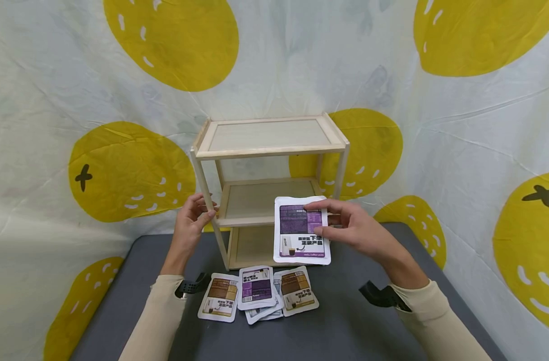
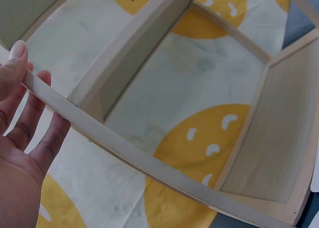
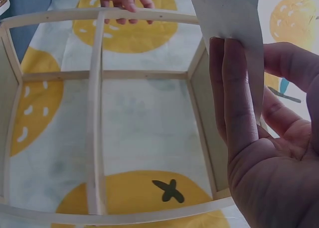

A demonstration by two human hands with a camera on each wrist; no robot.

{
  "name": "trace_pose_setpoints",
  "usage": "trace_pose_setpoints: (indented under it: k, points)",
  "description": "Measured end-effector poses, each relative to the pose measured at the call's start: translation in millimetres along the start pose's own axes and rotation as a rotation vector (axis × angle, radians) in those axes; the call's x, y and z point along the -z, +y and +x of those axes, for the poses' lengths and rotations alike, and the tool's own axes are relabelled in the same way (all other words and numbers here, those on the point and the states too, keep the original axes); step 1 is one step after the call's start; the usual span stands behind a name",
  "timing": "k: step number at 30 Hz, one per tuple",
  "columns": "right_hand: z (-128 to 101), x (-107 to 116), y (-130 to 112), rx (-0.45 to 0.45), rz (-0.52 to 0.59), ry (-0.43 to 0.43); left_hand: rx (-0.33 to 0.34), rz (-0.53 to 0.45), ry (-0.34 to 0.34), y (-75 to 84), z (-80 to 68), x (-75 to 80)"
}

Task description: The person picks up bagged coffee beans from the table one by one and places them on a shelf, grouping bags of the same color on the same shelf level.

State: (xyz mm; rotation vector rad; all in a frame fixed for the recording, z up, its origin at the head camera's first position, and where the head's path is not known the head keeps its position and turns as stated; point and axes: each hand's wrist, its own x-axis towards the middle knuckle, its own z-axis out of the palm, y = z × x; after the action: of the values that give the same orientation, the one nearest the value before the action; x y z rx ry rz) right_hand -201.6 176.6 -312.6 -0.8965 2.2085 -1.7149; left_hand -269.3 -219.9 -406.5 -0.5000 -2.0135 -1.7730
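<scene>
A pale wooden three-tier shelf [image 1: 269, 135] stands on a dark grey table [image 1: 346, 321]. My left hand [image 1: 204, 208] grips its front left post [image 1: 207, 193] at middle-shelf height; in the left wrist view the fingers [image 2: 35, 113] lie behind the post [image 2: 124, 153] with the thumb in front. My right hand [image 1: 328, 218] pinches a white and purple sachet [image 1: 299, 235] by its right edge, upright in front of the middle and bottom tiers. The right wrist view shows the sachet's plain back [image 3: 227, 14] against my fingers [image 3: 239, 98].
Several more sachets lie overlapping on the table in front of the shelf: a brown one [image 1: 220, 296], a purple one [image 1: 256, 287], another brown one [image 1: 297, 290]. A white cloth with yellow lemon prints [image 1: 121, 170] hangs behind and beside the table.
</scene>
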Motion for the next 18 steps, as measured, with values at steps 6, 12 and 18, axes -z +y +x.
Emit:
trace_pose_setpoints:
  k: [6,12,18]
  points:
    - [3,7,-12,0.019,-0.044,0.010,0.004,0.004,-0.003,-1.2,-0.2,0.8]
    - [10,17,-24,0.060,-0.079,0.031,-0.003,-0.005,-0.003,-3.3,0.5,1.4]
    - [17,25,-36,0.058,-0.076,0.047,-0.008,-0.004,-0.006,-2.9,0.2,0.9]
